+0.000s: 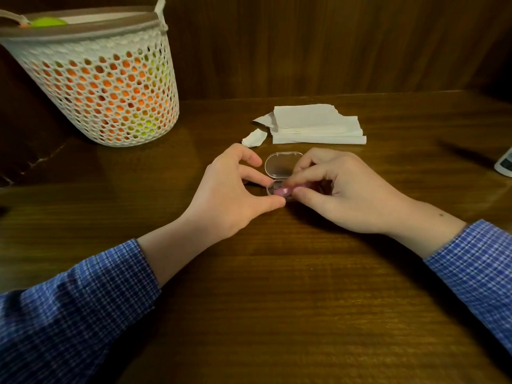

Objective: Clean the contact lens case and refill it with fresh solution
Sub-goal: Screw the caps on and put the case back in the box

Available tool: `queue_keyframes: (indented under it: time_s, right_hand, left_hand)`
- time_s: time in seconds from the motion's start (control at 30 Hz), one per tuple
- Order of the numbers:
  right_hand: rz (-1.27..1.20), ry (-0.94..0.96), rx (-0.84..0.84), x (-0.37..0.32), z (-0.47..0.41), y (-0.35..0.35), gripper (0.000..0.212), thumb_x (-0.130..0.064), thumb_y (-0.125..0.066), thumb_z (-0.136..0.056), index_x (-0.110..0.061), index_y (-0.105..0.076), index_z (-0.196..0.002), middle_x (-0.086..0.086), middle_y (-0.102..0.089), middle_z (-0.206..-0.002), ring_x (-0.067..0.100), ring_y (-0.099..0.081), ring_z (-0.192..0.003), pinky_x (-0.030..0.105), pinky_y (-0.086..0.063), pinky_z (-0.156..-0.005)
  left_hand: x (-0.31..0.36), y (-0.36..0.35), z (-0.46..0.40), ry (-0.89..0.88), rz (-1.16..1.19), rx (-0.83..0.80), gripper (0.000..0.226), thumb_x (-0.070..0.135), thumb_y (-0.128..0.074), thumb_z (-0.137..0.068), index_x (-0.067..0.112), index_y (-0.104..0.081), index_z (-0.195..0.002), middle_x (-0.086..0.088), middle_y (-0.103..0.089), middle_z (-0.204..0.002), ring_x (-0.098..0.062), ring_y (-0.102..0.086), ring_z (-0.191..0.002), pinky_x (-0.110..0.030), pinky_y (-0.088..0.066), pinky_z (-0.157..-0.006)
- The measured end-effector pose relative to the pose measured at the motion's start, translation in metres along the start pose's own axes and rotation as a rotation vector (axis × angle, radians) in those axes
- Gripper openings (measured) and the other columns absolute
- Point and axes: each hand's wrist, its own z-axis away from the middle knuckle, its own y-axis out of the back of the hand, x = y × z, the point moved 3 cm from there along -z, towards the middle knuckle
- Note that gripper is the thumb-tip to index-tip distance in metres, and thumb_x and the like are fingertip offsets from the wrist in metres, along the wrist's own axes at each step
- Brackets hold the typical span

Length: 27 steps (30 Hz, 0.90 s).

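Note:
A small clear plastic box (281, 166) lies on the wooden table (277, 286), its lid swung open toward the back. Inside its base sits a pink contact lens case (284, 191), partly hidden by fingers. My left hand (232, 189) pinches the left end of the box base between thumb and forefinger. My right hand (343, 189) pinches the pink case with thumb and fingertips. No solution bottle is in view.
A stack of folded white tissues (315, 124) with a torn scrap (254, 138) lies just behind the box. A white perforated basket (105, 79) holding orange and green items stands at the back left. A white device (505, 163) pokes in at the right edge.

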Motion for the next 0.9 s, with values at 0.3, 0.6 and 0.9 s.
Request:
queue_keyframes:
  time_s: [0.3,0.6,0.9]
  right_hand:
    - [0.062,0.042,0.007,0.0004,0.0006,0.001,0.021,-0.027,-0.07,-0.093,-0.041,-0.076,-0.106,-0.019,-0.068,-0.096,0.002,-0.062,-0.094,0.017,-0.053,-0.08]
    - [0.09,0.021,-0.021,0.001,0.0004,0.0013,0.02,-0.022,-0.071,-0.094,-0.034,-0.079,-0.109,-0.016,-0.068,-0.1,0.002,-0.062,-0.095,0.016,-0.052,-0.082]
    - [0.076,-0.019,-0.032,0.0028,-0.0001,-0.0001,0.019,-0.02,-0.071,-0.094,-0.031,-0.08,-0.106,-0.011,-0.064,-0.102,0.005,-0.06,-0.096,0.018,-0.049,-0.081]
  left_hand:
    - [0.001,0.0018,0.0004,-0.001,0.017,-0.011,0.061,0.043,-0.093,-0.068,0.034,-0.054,-0.114,0.018,-0.075,-0.101,-0.004,-0.066,-0.108,-0.028,-0.051,-0.1]
    - [0.0021,0.0022,0.0002,-0.004,0.019,-0.014,0.061,0.04,-0.093,-0.067,0.034,-0.053,-0.112,0.017,-0.075,-0.102,-0.006,-0.066,-0.109,-0.036,-0.053,-0.102]
    - [0.0013,0.0017,-0.0001,-0.007,0.019,-0.024,0.059,0.044,-0.092,-0.067,0.037,-0.051,-0.11,0.017,-0.075,-0.103,-0.004,-0.066,-0.107,-0.023,-0.048,-0.095]
